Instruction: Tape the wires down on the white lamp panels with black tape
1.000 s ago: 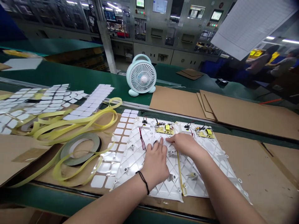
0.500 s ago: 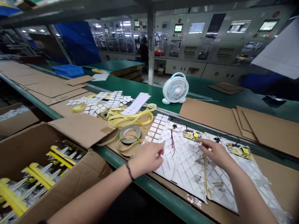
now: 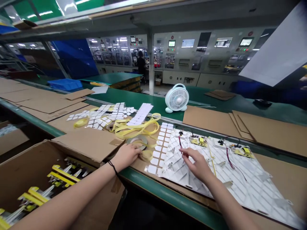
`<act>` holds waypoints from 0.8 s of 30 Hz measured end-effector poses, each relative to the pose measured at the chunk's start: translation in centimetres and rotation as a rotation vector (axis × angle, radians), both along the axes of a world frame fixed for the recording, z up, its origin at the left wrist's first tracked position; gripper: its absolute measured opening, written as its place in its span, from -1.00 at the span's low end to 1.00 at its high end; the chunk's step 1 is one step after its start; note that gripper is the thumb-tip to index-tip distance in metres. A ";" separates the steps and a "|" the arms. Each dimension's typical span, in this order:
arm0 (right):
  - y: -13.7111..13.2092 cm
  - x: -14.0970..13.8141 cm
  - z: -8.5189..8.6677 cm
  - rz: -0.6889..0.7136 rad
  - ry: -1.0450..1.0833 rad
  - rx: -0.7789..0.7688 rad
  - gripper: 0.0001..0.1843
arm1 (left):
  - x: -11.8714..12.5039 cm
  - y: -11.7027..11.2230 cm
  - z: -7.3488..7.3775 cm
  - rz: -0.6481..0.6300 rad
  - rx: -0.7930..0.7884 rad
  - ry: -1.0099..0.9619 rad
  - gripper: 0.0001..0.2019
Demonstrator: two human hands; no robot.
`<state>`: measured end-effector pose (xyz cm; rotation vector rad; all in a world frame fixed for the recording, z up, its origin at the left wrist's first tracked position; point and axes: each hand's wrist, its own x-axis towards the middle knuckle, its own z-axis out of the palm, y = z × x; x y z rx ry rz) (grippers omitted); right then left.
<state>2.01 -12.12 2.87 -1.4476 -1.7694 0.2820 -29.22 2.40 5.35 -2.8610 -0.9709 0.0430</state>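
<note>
Two white ribbed plastic panels (image 3: 242, 182) lie side by side on the cardboard-covered bench, each with a small yellow circuit board (image 3: 198, 140) and red and black wires near its far edge. My right hand (image 3: 197, 164) rests on the left panel with its fingers spread. My left hand (image 3: 127, 154) reaches left to the grey tape roll (image 3: 137, 140) and touches its near edge, fingers loosely curled. A sheet of white adhesive squares (image 3: 160, 144) lies between the roll and the panel.
Yellow backing strips (image 3: 134, 127) and loose white pads (image 3: 109, 112) litter the bench behind the roll. An open cardboard box (image 3: 35, 166) with yellow-handled parts stands at the lower left. A small fan (image 3: 177, 98), cardboard sheets (image 3: 271, 127) and control cabinets lie beyond. A person stands far off.
My left hand left the panel and moved left to the tape roll. My right hand shifted left across the panel. The view swung left, bringing the cardboard box into sight.
</note>
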 end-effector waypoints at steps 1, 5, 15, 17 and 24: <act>0.1 -0.4 0.0 0.001 0.031 0.001 -0.72 | 0.0 0.2 -0.1 0.063 0.025 -0.022 -0.75; 1.4 -2.5 0.4 -0.004 0.083 0.040 -0.71 | 0.0 0.9 0.3 0.229 0.125 -0.139 -0.70; 6.6 -11.6 0.7 0.121 0.136 0.270 -0.79 | 1.3 -2.0 1.9 -0.191 0.133 -0.405 -0.79; 6.9 -12.0 0.3 0.133 0.185 0.276 -0.78 | 1.4 -2.1 1.7 -0.241 0.165 -0.371 -0.80; 6.4 -11.1 -0.1 0.131 0.162 0.234 -0.86 | 1.7 -1.9 1.0 -0.371 0.088 -0.312 -0.75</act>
